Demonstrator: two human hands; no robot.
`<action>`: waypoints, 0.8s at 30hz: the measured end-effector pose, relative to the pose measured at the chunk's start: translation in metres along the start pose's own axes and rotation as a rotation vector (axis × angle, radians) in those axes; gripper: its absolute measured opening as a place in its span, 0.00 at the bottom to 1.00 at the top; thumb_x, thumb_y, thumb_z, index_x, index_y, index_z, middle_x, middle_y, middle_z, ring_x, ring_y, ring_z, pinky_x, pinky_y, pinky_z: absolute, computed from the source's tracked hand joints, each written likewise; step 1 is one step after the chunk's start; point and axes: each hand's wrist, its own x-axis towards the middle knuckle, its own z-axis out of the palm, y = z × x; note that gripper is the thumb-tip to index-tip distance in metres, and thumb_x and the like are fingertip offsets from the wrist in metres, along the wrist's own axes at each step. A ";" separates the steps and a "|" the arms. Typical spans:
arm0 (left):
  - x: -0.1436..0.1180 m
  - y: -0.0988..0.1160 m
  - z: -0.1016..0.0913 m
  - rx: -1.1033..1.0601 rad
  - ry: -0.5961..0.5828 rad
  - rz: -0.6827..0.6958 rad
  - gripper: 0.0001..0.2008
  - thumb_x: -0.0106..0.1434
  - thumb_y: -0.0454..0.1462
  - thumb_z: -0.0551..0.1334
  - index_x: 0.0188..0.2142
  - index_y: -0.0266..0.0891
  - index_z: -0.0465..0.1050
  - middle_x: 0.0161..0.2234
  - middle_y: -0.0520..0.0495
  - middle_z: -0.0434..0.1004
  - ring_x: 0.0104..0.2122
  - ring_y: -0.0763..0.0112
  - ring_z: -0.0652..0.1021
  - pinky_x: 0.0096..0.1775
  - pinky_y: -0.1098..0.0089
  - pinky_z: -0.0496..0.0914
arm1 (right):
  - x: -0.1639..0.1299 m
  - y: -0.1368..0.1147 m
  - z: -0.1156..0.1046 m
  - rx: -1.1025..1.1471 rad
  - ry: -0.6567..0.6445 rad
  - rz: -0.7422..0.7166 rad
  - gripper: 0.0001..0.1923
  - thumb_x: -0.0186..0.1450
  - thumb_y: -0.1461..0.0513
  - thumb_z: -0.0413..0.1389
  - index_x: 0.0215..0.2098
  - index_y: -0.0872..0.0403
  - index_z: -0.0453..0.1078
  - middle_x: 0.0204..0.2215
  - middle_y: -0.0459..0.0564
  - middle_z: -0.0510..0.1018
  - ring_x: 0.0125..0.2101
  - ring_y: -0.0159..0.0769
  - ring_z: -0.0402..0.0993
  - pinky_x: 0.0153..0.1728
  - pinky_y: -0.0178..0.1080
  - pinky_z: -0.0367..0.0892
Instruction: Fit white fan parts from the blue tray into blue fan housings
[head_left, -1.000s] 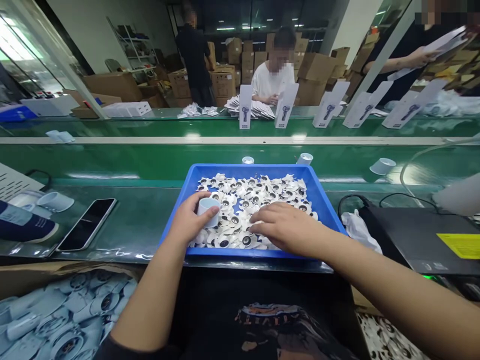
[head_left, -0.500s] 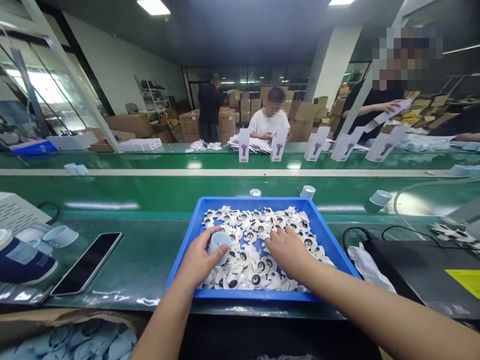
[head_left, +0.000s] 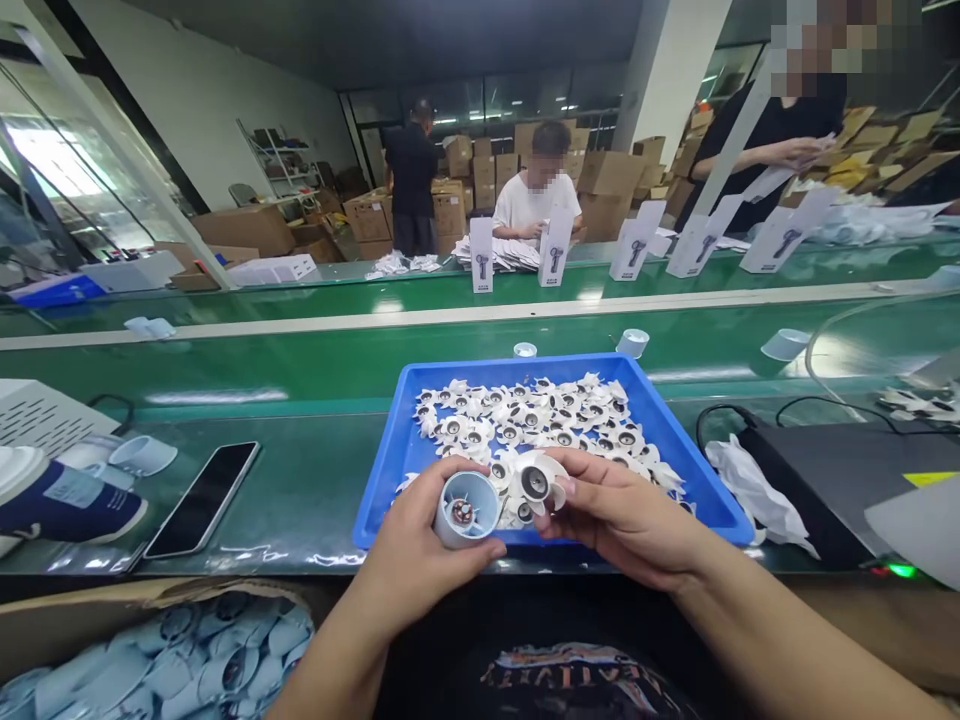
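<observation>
My left hand (head_left: pixel 420 550) grips a small pale blue round housing (head_left: pixel 465 510), its open end facing me with a small motor hub inside. My right hand (head_left: pixel 622 515) pinches a white fan impeller (head_left: pixel 534 482) just right of that housing, the two parts almost touching. Both hands hover over the near edge of a blue tray (head_left: pixel 382 470) that holds several more white impellers (head_left: pixel 547 420).
A black phone (head_left: pixel 202 498) lies left of the tray. A cardboard box of pale blue housings (head_left: pixel 165 655) sits at bottom left. A black device (head_left: pixel 840 480) with cables stands to the right. Loose housings (head_left: pixel 784 345) ride the green conveyor; other people work beyond it.
My right hand has lifted one impeller out of the tray and pulled back toward me. My left hand has tipped the housing so its open end faces up and drawn it to the tray's near edge.
</observation>
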 end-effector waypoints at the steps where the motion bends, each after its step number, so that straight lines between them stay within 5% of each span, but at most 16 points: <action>1: 0.000 0.003 0.001 0.052 -0.007 0.029 0.24 0.51 0.40 0.71 0.47 0.48 0.69 0.46 0.47 0.76 0.43 0.57 0.77 0.47 0.58 0.70 | -0.002 0.002 0.001 0.070 -0.019 0.008 0.33 0.56 0.44 0.65 0.47 0.55 0.61 0.32 0.46 0.70 0.31 0.25 0.71 0.38 0.29 0.70; 7: -0.001 0.008 0.010 0.325 -0.015 0.229 0.27 0.53 0.35 0.71 0.50 0.49 0.66 0.47 0.49 0.76 0.45 0.58 0.76 0.49 0.56 0.70 | -0.006 0.002 -0.003 0.278 -0.090 0.023 0.27 0.58 0.50 0.68 0.43 0.57 0.61 0.27 0.43 0.68 0.28 0.22 0.68 0.33 0.26 0.69; 14: 0.001 0.018 0.027 0.434 0.012 0.337 0.31 0.51 0.33 0.72 0.51 0.45 0.61 0.46 0.46 0.75 0.45 0.59 0.76 0.47 0.60 0.72 | -0.018 0.001 -0.011 0.164 -0.038 -0.053 0.23 0.60 0.53 0.67 0.43 0.56 0.64 0.29 0.44 0.68 0.28 0.23 0.67 0.33 0.26 0.65; 17: 0.003 0.023 0.036 0.433 -0.001 0.384 0.33 0.52 0.38 0.73 0.54 0.44 0.59 0.48 0.43 0.74 0.46 0.57 0.76 0.47 0.59 0.72 | -0.027 -0.001 -0.005 -0.346 0.098 -0.269 0.11 0.63 0.63 0.63 0.43 0.52 0.70 0.35 0.45 0.70 0.32 0.25 0.65 0.35 0.28 0.62; 20: 0.005 0.027 0.047 0.425 0.023 0.499 0.20 0.61 0.37 0.65 0.51 0.42 0.61 0.45 0.43 0.75 0.45 0.59 0.76 0.48 0.59 0.72 | -0.033 -0.004 0.003 -0.991 0.227 -0.486 0.10 0.64 0.67 0.59 0.43 0.50 0.72 0.39 0.47 0.68 0.36 0.30 0.66 0.38 0.34 0.63; 24: 0.007 0.029 0.059 0.424 0.170 0.589 0.17 0.64 0.36 0.60 0.52 0.41 0.61 0.44 0.42 0.75 0.46 0.60 0.75 0.51 0.58 0.70 | -0.030 -0.009 0.008 -1.227 0.292 -0.552 0.06 0.62 0.67 0.62 0.37 0.52 0.74 0.35 0.48 0.64 0.34 0.32 0.65 0.35 0.36 0.63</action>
